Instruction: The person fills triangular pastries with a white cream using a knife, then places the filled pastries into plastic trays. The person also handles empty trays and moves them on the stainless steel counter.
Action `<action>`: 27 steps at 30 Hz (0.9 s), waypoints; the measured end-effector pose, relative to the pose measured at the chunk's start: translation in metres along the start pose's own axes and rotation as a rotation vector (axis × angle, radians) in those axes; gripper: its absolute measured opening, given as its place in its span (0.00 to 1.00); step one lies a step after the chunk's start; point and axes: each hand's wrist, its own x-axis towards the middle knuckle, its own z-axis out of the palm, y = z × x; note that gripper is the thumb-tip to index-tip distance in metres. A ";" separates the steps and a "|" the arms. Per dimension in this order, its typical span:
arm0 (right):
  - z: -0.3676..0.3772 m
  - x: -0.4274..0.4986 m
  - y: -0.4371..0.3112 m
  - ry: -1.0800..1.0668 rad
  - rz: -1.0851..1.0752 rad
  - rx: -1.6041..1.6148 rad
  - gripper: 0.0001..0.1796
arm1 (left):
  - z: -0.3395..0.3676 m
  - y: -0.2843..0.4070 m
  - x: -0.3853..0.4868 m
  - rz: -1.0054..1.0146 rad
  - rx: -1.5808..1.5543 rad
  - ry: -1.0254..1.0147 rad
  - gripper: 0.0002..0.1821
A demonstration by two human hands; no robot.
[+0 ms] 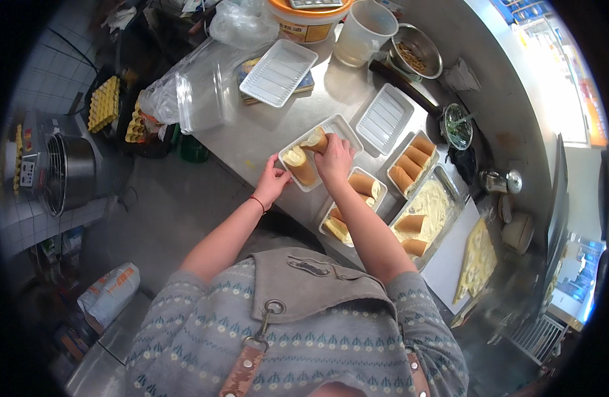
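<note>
My right hand (335,158) grips a cream-filled sponge cake roll (314,140) over a white plastic tray (340,124). Another cake roll (301,167) lies in this tray, cream showing at its upper end. At the tray's near left edge is my left hand (272,183), its fingers and thumb against the rim. Beneath my right forearm, partly hidden, a second tray (381,195) holds several rolls. To the right, a third tray (390,174) has several brown rolls side by side. A metal baking pan (451,181) is smeared with cream and contains two roll pieces (411,223).
White trays (278,73) (385,119) lie farther back on the steel table (225,149). Behind stand an orange-lidded bucket (304,25), a plastic jug (366,32) and a metal bowl (423,37). A yellow sheet (475,260) lies at right; clear plastic lids (200,101) sit left.
</note>
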 end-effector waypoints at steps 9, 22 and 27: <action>0.015 -0.017 -0.008 -0.051 0.108 0.188 0.25 | -0.002 -0.007 0.003 0.031 -0.013 0.022 0.38; 0.013 -0.012 0.017 -0.185 -0.185 0.158 0.37 | -0.005 0.000 -0.007 0.034 -0.018 0.040 0.36; 0.016 -0.021 0.009 -0.272 -0.049 0.232 0.37 | 0.002 0.002 -0.010 -0.052 -0.169 0.030 0.36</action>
